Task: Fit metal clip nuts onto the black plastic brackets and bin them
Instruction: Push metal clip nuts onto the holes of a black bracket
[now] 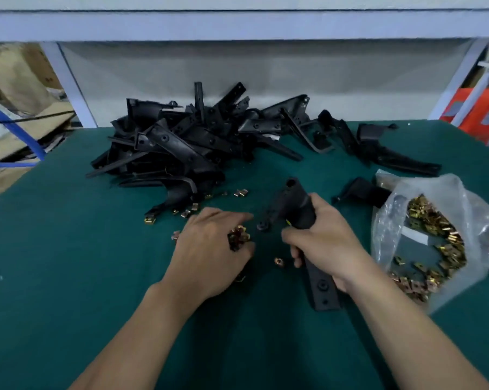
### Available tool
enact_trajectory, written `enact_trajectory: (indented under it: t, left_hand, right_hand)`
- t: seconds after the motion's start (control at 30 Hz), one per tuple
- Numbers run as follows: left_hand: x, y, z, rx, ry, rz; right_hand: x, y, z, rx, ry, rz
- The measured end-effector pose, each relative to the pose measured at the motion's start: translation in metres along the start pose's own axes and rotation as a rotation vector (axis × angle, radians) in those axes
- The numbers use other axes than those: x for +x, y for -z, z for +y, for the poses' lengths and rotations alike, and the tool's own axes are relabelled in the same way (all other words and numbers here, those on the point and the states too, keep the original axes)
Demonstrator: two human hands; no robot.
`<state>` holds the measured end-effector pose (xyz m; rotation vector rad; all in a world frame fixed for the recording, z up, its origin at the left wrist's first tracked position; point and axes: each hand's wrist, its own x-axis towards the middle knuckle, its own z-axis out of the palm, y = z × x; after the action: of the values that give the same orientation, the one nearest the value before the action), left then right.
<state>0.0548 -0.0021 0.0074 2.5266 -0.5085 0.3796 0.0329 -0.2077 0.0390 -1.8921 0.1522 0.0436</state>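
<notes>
Gripping the bracket [299,211] mid-body, the right hand [329,244] holds it tilted over the counter [69,263]. The left hand [206,249] curls its fingers [237,219] round a cluster of clips [239,236] just beside the bracket's lower end. Best bet: single out one clip, mouth toward that end, and slide it on squarely.

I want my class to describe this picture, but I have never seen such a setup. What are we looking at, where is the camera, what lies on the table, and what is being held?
There is no machine here. One camera worn on a person's head looks down at their two bare hands. The right hand grips a black plastic bracket. The left hand holds a small bunch of brass-coloured clip nuts. On the green mat lie a pile of brackets, loose nuts and a clear bag of nuts.
</notes>
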Motion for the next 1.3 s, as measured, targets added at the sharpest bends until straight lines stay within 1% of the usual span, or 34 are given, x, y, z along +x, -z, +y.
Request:
enact_trajectory:
  t: [0.07, 0.13, 0.23, 0.3, 0.37, 0.47, 0.53, 0.63, 0.67, 0.73, 0.8, 0.9, 1.0, 1.13, 1.17, 1.23, 1.3]
  left_hand:
    - [-0.003, -0.005, 0.004, 0.093, -0.049, -0.084]
    - [-0.005, -0.007, 0.004, 0.088, -0.047, -0.113]
    - [-0.007, -0.004, 0.005, -0.044, -0.032, -0.066]
    - [-0.01, -0.003, 0.01, -0.074, -0.017, -0.01]
    - [-0.013, -0.006, 0.016, -0.077, -0.035, 0.004]
    - [-0.015, -0.012, 0.031, -0.041, -0.111, -0.117]
    - [-0.012, -0.015, 0.038, -0.039, -0.092, -0.152]
    - [-0.011, -0.017, 0.039, -0.033, -0.073, -0.075]
    - [-0.011, -0.017, 0.038, -0.062, -0.036, -0.029]
    - [-0.012, -0.014, 0.032, -0.159, 0.092, 0.07]
    - [-0.013, -0.013, 0.026, -0.267, 0.188, 0.111]
    - [-0.014, -0.008, 0.026, -0.425, 0.251, 0.074]
    - [-0.013, -0.004, 0.031, -0.437, 0.271, 0.067]
    - [-0.013, -0.004, 0.033, -0.428, 0.318, 0.027]
    - [-0.013, -0.004, 0.032, -0.45, 0.335, 0.015]
    - [-0.013, -0.005, 0.031, -0.507, 0.386, 0.042]
    - [-0.012, -0.006, 0.029, -0.544, 0.42, 0.11]
  right_hand:
    - [-0.002, 0.0, 0.005, -0.107, 0.02, 0.004]
    - [-0.002, 0.0, 0.01, -0.124, 0.022, -0.032]
    - [-0.001, 0.003, 0.014, -0.188, 0.059, 0.015]
    - [-0.001, 0.004, 0.016, -0.243, 0.098, 0.033]
    - [0.0, 0.005, 0.019, -0.234, 0.114, 0.036]
    - [0.001, 0.005, 0.021, -0.214, 0.128, 0.045]
    - [0.001, 0.004, 0.02, -0.21, 0.138, 0.045]
    - [0.0, 0.003, 0.02, -0.198, 0.16, 0.052]
    - [0.0, 0.003, 0.019, -0.198, 0.17, 0.056]
    - [-0.001, 0.001, 0.019, -0.203, 0.198, 0.058]
    - [-0.003, -0.003, 0.019, -0.185, 0.235, 0.053]
    - [-0.008, -0.012, 0.017, -0.105, 0.227, 0.034]
    - [-0.008, -0.017, 0.014, -0.052, 0.16, -0.008]
    - [-0.008, -0.021, 0.016, 0.169, 0.047, -0.106]
    - [-0.008, -0.022, 0.018, 0.189, 0.035, -0.115]
    - [-0.007, -0.022, 0.021, 0.127, 0.055, -0.111]
    - [-0.005, -0.017, 0.023, -0.091, 0.128, -0.019]
